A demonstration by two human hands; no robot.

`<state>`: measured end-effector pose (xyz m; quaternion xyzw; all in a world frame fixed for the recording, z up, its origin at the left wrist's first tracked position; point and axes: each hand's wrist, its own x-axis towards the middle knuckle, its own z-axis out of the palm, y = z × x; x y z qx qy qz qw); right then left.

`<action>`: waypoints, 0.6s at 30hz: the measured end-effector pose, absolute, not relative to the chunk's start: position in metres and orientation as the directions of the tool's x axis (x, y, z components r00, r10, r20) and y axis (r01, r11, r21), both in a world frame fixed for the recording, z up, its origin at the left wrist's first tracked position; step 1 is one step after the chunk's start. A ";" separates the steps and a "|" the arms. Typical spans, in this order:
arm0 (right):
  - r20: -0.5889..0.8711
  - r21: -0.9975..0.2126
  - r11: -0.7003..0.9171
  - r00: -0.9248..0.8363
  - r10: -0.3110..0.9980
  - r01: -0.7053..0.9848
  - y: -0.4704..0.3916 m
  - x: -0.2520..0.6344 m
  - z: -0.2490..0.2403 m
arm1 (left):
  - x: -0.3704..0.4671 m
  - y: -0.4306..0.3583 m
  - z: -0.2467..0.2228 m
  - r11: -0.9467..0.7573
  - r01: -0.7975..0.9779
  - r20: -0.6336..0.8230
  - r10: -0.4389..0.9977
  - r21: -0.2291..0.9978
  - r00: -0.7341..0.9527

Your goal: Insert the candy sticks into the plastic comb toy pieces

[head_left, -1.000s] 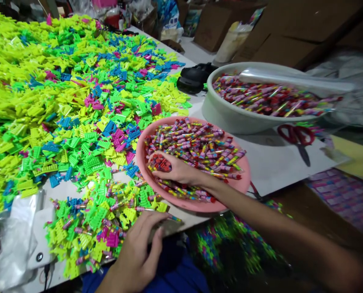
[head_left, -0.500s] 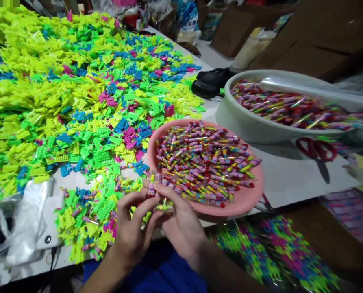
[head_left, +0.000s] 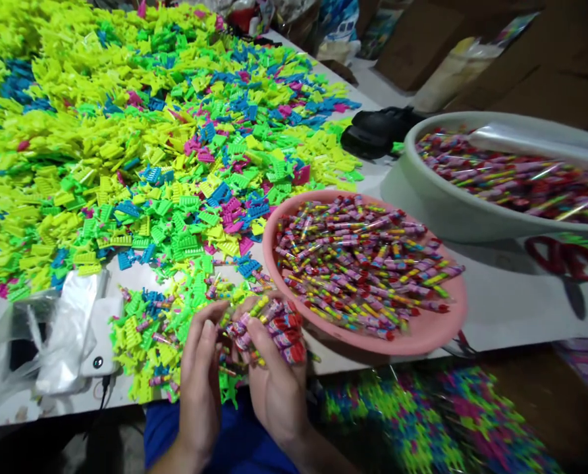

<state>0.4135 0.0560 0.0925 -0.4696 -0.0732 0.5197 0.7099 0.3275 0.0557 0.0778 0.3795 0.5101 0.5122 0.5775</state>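
Observation:
My right hand [head_left: 278, 388] holds a bunch of small wrapped candy tubes [head_left: 286, 329] with purple labels and red ends, its thumb lying over them. Beside it, on the left of the bunch, my left hand [head_left: 199, 385] has its fingers stretched out and together, the fingertips close to the tubes' left ends. Whether they touch the tubes I cannot tell. Just behind both hands stands a pink basin [head_left: 442, 332] heaped with the same tubes. Left of my left hand is a small pile of green and yellow plastic pieces [head_left: 140, 329] with some tubes among them.
A large heap of neon plastic pieces [head_left: 76, 178] covers the table's left and back. A grey basin [head_left: 422, 191] of tubes stands at right, near red-handled scissors [head_left: 565, 260] and a black object [head_left: 373, 131]. Plastic bags [head_left: 69, 336] and a white corded device [head_left: 101, 339] lie at left.
The hands held a few tubes between the fingertips; now a fuller bunch shows in the right hand. The left fingers have straightened. The view has shifted left.

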 end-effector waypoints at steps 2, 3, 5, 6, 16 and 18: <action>-0.312 -0.787 0.051 0.469 0.826 -0.615 0.051 0.409 0.089 | 0.329 0.049 0.072 0.058 -0.164 -0.071 0.995 0.985 -0.076; -0.300 -0.795 0.054 0.469 0.831 -0.604 0.050 0.408 0.088 | 0.329 0.047 0.068 -0.042 -0.109 0.033 0.996 0.993 -0.088; -0.332 -0.784 0.021 0.448 0.830 -0.620 0.048 0.408 0.089 | 0.328 0.045 0.063 -0.220 0.025 0.221 0.973 0.975 -0.065; -0.367 -0.766 -0.009 0.425 0.827 -0.643 0.048 0.408 0.091 | 0.327 0.046 0.061 -0.274 0.073 0.277 0.960 0.959 -0.041; -0.509 -0.641 -0.054 0.371 0.776 -0.766 0.051 0.404 0.096 | 0.320 0.053 0.059 -0.237 0.113 0.237 0.971 0.965 0.013; -0.462 -0.646 -0.075 0.311 0.831 -0.760 0.051 0.405 0.097 | 0.321 0.052 0.059 -0.077 0.016 0.079 0.992 0.997 -0.095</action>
